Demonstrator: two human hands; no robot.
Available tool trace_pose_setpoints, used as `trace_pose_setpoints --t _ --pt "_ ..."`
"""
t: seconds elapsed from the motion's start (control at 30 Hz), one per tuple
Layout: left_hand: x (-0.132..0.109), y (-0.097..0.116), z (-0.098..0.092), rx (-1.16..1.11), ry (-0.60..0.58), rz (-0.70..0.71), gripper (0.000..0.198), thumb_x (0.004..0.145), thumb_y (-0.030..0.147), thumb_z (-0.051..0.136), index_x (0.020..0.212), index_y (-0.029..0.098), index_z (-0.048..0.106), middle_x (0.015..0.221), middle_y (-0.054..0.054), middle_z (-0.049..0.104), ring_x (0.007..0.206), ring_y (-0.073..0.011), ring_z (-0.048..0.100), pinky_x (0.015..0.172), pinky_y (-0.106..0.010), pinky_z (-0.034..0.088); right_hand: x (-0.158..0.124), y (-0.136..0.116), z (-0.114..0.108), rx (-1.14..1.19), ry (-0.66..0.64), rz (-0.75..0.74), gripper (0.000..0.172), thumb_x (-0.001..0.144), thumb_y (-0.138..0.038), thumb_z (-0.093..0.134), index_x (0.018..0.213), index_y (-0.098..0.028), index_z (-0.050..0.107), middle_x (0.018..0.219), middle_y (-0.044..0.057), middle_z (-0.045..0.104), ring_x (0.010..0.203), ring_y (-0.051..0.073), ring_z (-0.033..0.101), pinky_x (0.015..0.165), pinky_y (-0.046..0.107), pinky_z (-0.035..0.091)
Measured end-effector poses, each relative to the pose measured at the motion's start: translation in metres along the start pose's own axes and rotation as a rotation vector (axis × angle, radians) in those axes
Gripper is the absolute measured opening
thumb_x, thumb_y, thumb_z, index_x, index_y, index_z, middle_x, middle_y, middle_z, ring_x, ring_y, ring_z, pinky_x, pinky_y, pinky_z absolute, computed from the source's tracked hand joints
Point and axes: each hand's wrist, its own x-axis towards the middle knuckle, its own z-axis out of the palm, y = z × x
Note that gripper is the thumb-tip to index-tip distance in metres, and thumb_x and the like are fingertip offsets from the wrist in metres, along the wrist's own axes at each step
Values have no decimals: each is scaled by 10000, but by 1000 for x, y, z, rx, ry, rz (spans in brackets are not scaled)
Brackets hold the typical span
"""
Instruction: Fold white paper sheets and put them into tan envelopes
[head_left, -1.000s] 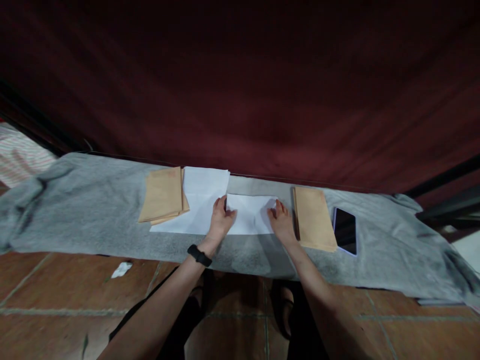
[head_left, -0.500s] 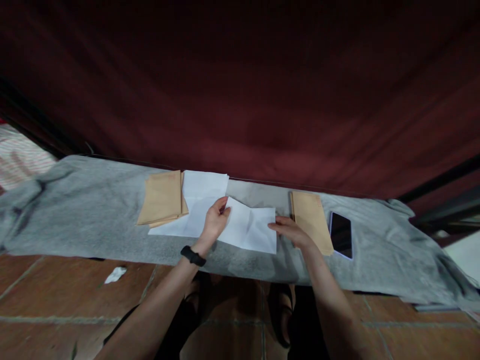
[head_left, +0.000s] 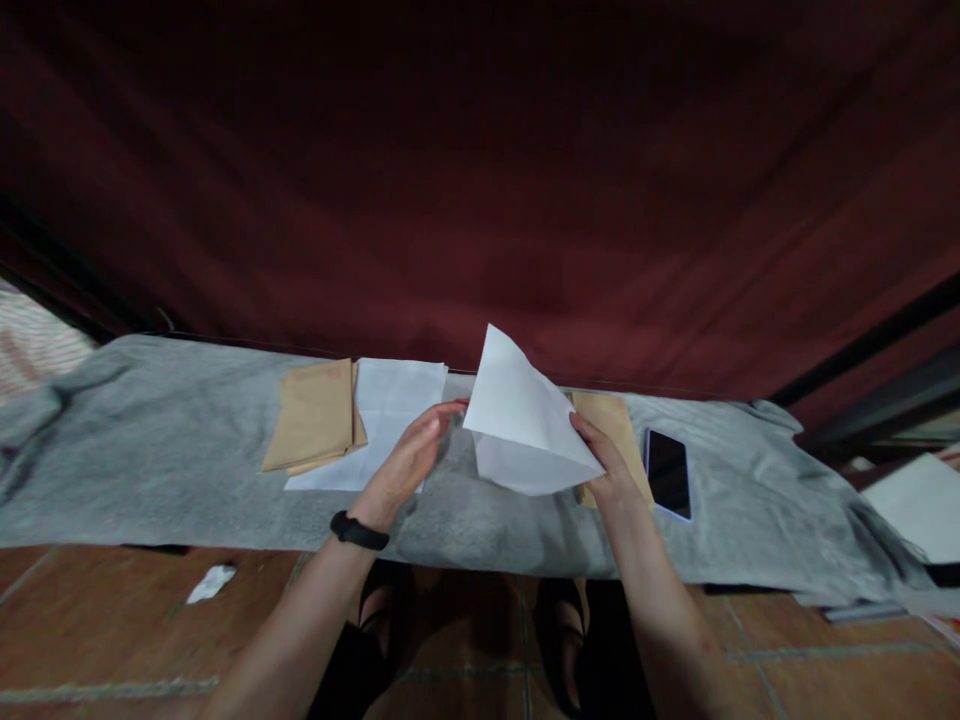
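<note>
A creased sheet of white paper (head_left: 525, 405) is raised above the grey cloth, folded over on itself with its upper layer tilted up. My right hand (head_left: 604, 450) grips its right edge between thumb and fingers. My left hand (head_left: 420, 445), a black band on its wrist, is beside the paper's left edge with fingers stretched out and nothing in them. Behind that hand lie more white sheets (head_left: 397, 390), partly under a stack of brown envelopes (head_left: 311, 415). Another pile of brown envelopes (head_left: 619, 430) is partly hidden by my right hand and the paper.
A phone (head_left: 668, 475) with a dark screen lies right of the envelopes. Grey cloth (head_left: 187, 440) covers the long bench, with a dark red curtain (head_left: 480, 200) hanging behind. A crumpled white scrap (head_left: 211, 583) is on the tiled floor. My feet are below the front edge.
The white paper has been lifted from near the cloth and folded over. My left hand has let go and opened at its left side; my right hand keeps hold of the right edge.
</note>
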Motion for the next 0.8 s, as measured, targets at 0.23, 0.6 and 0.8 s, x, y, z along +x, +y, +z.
trace_pose_setpoints --t 0.23,0.6,0.8 --pt "-14 9 8 32 -105 -368 485 726 480 782 1067 141 716 901 -76 771 731 -223 698 647 -297 523 12 10 -2 139 99 178 296 787 -468 647 932 -211 661 776 78 764 793 290 740 667 397 619" --pt "-37 -32 1 146 146 -463 350 615 378 733 903 181 717 837 -44 760 876 -267 693 811 -364 524 9 35 5 -617 300 -273 632 898 -406 509 1489 -197 431 1535 130 465 1429 272 423 1163 475 375" --pt "-43 -35 7 138 74 -466 357 611 307 670 944 187 712 862 -42 763 918 -271 689 867 -387 525 -23 59 41 -1223 -182 -438 518 1024 -409 395 1509 -235 442 1629 88 330 1501 258 312 1202 488 321"
